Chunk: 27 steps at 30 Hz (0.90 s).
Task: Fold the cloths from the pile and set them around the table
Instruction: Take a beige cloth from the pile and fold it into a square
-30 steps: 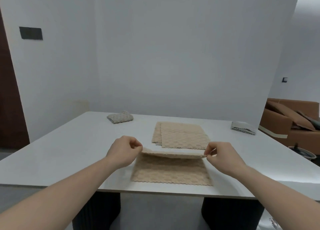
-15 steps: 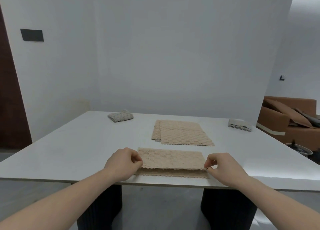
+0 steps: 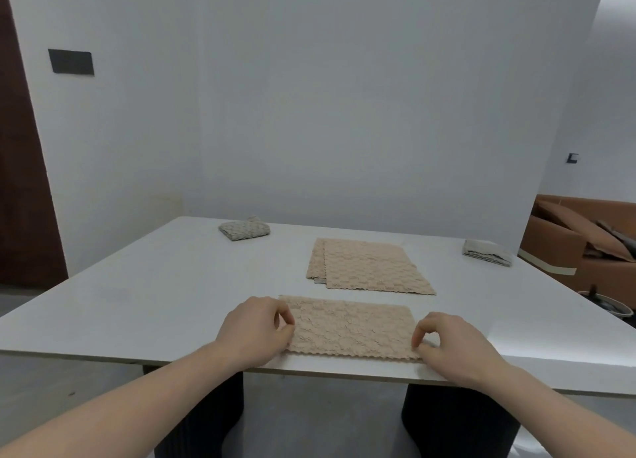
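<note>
My left hand and right hand pinch the near corners of the folded beige cloth, whose long axis runs left to right.

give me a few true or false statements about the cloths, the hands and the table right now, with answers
1. The beige cloth nearest the person lies flat on the white table. True.
2. The left hand is at the cloth's left end and the right hand at its right end. True.
3. The pile of beige cloths sits on the floor. False: it lies on the table, beyond the near cloth.
4. A folded grey cloth rests near the far left of the table. True.
5. The folded cloth at the far right lies on the sofa. False: it lies on the table's right edge.
</note>
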Motion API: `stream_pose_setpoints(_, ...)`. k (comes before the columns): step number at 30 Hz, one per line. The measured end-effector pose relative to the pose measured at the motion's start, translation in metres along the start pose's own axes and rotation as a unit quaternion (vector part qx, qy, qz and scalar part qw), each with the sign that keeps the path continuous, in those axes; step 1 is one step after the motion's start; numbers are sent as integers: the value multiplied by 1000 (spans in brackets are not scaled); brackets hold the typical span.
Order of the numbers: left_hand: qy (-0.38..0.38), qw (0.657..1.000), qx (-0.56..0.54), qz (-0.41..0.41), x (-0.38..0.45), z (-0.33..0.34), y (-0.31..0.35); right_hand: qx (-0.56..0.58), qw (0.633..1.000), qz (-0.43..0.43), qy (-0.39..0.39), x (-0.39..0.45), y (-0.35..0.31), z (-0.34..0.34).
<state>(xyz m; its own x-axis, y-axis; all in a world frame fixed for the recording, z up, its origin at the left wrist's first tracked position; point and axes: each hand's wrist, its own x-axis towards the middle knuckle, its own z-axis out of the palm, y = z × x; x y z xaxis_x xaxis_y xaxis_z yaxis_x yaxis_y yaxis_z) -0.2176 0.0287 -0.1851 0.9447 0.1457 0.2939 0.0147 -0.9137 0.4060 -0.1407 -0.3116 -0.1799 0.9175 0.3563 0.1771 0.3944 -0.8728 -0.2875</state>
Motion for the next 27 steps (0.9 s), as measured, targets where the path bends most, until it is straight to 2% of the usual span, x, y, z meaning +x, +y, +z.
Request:
stream_pose_setpoints(2, 33, 999, -17, 21, 8, -1, 13, 43, 998, 0, 43, 8, -7, 1)
stream_pose_setpoints(4, 32, 998, -19, 51, 17, 5, 28, 67, 996, -10, 61, 18, -19, 6)
stream_pose_setpoints(8, -66, 993, 29, 97, 34, 37, 47, 40, 999, -33, -9, 43, -42, 33)
stream_pose_setpoints(14, -183, 979, 69, 55, 48, 73, 43, -49, 995, 10, -86, 60, -53, 71)
stream_pose_setpoints(27, -181, 978, 98, 44, 95, 93, 33, -49, 995, 16, -86, 107, -30, 82)
